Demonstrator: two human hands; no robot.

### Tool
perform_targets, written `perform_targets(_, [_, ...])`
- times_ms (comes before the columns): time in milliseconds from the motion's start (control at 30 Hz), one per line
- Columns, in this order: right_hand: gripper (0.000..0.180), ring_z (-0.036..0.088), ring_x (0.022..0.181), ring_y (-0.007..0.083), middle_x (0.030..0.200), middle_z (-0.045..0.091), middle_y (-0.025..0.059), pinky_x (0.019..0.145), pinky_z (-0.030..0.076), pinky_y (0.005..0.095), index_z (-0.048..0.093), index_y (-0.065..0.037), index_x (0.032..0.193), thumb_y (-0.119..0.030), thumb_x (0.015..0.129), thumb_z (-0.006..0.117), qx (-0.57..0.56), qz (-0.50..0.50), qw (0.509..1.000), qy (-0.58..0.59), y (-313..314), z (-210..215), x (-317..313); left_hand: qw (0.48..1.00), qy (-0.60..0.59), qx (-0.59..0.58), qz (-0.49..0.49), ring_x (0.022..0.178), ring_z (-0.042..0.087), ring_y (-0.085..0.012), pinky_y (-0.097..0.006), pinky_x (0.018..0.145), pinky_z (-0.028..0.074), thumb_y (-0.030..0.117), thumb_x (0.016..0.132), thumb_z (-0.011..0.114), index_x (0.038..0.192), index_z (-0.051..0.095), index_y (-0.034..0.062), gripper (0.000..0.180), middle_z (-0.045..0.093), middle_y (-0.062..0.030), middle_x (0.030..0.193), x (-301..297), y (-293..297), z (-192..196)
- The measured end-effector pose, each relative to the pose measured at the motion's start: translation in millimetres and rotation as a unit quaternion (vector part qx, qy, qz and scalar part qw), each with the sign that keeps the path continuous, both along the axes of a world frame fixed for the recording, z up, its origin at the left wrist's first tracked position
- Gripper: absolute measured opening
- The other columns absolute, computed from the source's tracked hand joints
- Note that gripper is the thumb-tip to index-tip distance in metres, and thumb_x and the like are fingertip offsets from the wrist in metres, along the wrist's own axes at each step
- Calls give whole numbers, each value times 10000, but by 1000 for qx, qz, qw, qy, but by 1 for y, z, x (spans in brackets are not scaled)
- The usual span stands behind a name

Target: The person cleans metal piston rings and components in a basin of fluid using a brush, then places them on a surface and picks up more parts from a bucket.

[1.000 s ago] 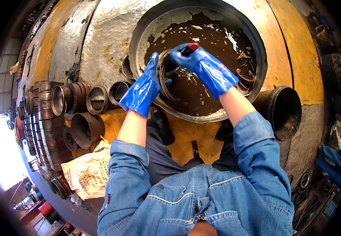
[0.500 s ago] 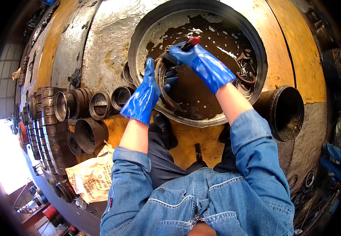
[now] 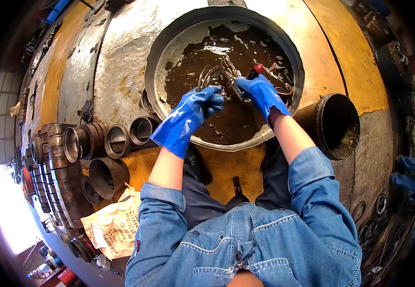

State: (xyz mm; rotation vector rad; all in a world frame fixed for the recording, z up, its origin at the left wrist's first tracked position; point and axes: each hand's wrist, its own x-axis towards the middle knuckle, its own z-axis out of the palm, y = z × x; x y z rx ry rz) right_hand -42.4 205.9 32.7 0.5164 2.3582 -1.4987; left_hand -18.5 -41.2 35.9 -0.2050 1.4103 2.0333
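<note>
A wide round metal basin point(image 3: 153, 71) holds dark brown liquid with pale froth on it. Over the liquid, my left hand point(image 3: 199, 106), in a blue rubber glove, is closed around a thin metal ring point(image 3: 207, 75). It looks wet, and the fingers hide part of it. My right hand point(image 3: 260, 91), gloved the same way, grips a tool with a red-and-black handle point(image 3: 257, 70). Its flat dark head points down toward the liquid beside the ring; whether it is a brush or a scraper I cannot tell. More thin rings point(image 3: 284, 91) lie at the basin's right inner side.
Right of the basin a large dark cylinder point(image 3: 340, 126) lies on its side. Short metal cylinders point(image 3: 117, 140) line up at left, beside a stack of ribbed dark parts point(image 3: 61, 158). A printed paper bag point(image 3: 114, 222) lies near my left arm. Worn yellow-and-grey plates point(image 3: 135, 48) cover the floor.
My left hand has turned and closed on the ring, tilting it upright. My right hand has drawn back to the right and down, taking the tool away from the ring.
</note>
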Motion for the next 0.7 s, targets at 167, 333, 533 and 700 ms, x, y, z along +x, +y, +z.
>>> perform_targets(167, [452, 609, 795, 178, 878, 701, 88, 760, 492, 338, 727, 12, 993, -420, 860, 736, -49, -61, 996, 32, 10, 13, 36, 983, 117, 100, 96, 1002, 732, -269, -382, 898, 587, 215, 1030, 653, 1397, 595, -27, 443, 747, -167, 1156, 21, 25, 2])
perform_targets(333, [448, 683, 777, 241, 817, 719, 151, 745, 535, 390, 726, 18, 963, -410, 835, 697, 22, -20, 999, -25, 8, -1, 15, 987, -47, 152, 26, 1024, 724, -271, -434, 924, 599, 197, 1034, 636, 1452, 485, -23, 495, 655, -198, 1365, 18, -5, -22])
perform_targets(533, [333, 634, 825, 108, 905, 721, 9, 790, 494, 272, 769, -38, 1026, -355, 930, 737, -241, 57, 968, 29, -20, 24, 5, 985, 10, -63, 158, 916, 726, -227, -344, 851, 590, 147, 1009, 643, 1300, 612, -60, 359, 743, -183, 1142, 25, -31, -22])
perform_targets(700, [323, 675, 874, 111, 966, 764, 60, 846, 550, 305, 766, -81, 1151, -329, 948, 730, -148, 292, 941, 84, -76, 48, -7, 984, 91, -65, 137, 896, 700, -206, -328, 833, 562, 68, 933, 673, 1220, 680, -58, 314, 747, -123, 1068, 21, -37, -33])
